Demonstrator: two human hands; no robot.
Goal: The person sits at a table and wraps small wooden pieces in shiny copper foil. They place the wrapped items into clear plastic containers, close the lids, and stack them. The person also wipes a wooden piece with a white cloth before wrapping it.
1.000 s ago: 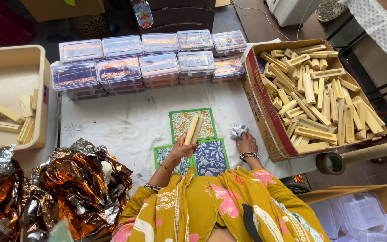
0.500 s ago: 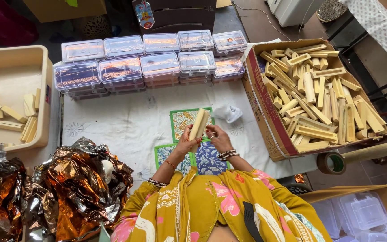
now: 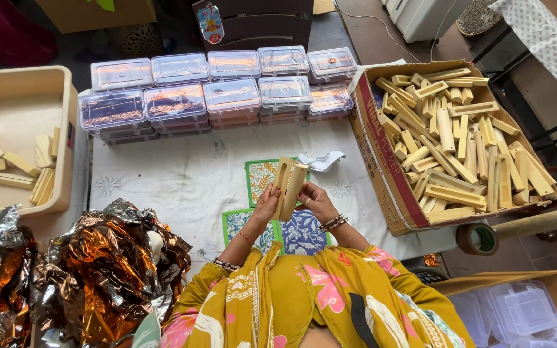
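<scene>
Both my hands are raised over a white cloth. My left hand and my right hand together hold a pale wooden piece upright; it looks like two long halves pulled slightly apart at the top. Beneath my hands lie patterned paper squares, a green one and a blue one. A crumpled white cloth scrap lies just beyond my right hand.
A cardboard box at right is full of similar wooden pieces. Two rows of clear lidded boxes stand at the back. A beige tray with wooden blocks is left. Crumpled foil lies near left; tape roll right.
My right hand left the white scrap on the cloth and joined my left hand on the wooden piece. The piece now stands more upright, with its halves parted.
</scene>
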